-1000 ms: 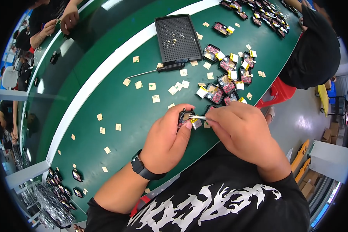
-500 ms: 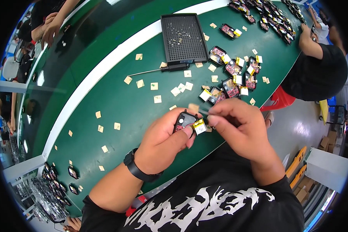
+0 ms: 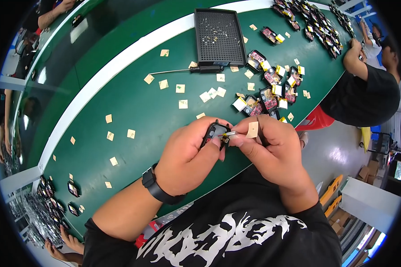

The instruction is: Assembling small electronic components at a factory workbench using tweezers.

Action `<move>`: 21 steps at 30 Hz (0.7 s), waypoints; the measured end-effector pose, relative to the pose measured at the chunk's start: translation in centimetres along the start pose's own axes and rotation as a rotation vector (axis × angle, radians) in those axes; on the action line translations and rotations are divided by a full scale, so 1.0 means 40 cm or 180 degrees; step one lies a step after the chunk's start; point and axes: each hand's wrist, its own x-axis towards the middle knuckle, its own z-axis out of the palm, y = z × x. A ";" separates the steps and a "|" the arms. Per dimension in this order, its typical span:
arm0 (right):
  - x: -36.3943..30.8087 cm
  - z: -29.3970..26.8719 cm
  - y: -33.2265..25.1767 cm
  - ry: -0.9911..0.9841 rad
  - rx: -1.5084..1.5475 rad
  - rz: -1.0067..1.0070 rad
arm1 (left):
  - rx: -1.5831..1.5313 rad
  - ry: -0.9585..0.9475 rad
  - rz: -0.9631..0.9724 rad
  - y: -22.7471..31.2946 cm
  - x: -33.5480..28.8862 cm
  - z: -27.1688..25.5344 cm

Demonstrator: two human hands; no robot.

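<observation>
My left hand (image 3: 185, 149) is closed round a small black plastic housing (image 3: 217, 129), with its thumb over the open face. Red circuit board shows beside the thumb. A small silver-and-yellow battery (image 3: 229, 133) stands edge-on at the housing's right side, between my right fingertips. My right hand (image 3: 274, 144) is closed in a pinch there. A tan paper-backed square (image 3: 252, 130) sticks up from the right fingers, with a thin dark strip behind it; how it is held is partly hidden.
Tan squares (image 3: 183, 104) lie scattered over the green table (image 3: 156, 129). Beyond them are a black perforated tray (image 3: 220, 38) of small parts and a screwdriver (image 3: 205, 69). Several housings with batteries (image 3: 269, 99) lie to the right. A co-worker (image 3: 370, 93) sits at far right.
My right hand has moved left to the housing, and its fingers now meet the battery. The battery has turned from face-up to edge-on. The tan square now stands above the right fingers.
</observation>
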 end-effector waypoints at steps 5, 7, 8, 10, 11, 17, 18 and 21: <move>-0.003 0.010 0.001 0.0184 -0.0336 -0.0206 | 0.0408 -0.0011 0.0192 -0.003 -0.002 -0.002; 0.006 0.012 0.018 0.0176 -0.0416 -0.0506 | 0.0525 -0.0022 0.0224 -0.008 -0.002 0.000; 0.009 0.013 0.026 0.0181 -0.0482 -0.0804 | 0.0580 0.0006 0.0464 -0.018 0.000 0.001; 0.008 0.021 0.031 0.0177 -0.0399 -0.0792 | 0.0636 0.0033 0.0704 -0.034 0.003 0.006; 0.007 0.024 0.032 0.0182 -0.0311 -0.0778 | 0.0699 0.0058 0.0803 -0.039 0.005 0.009; 0.008 0.008 0.027 -0.0072 -0.0127 -0.0171 | 0.0931 -0.0162 0.0729 -0.032 0.002 0.001; 0.009 0.006 0.017 -0.0060 -0.0124 -0.0163 | 0.0866 -0.0219 0.0685 -0.033 0.004 0.002; 0.011 0.008 -0.007 -0.0154 0.0435 0.0387 | 0.0789 -0.0323 0.0608 -0.026 0.002 0.000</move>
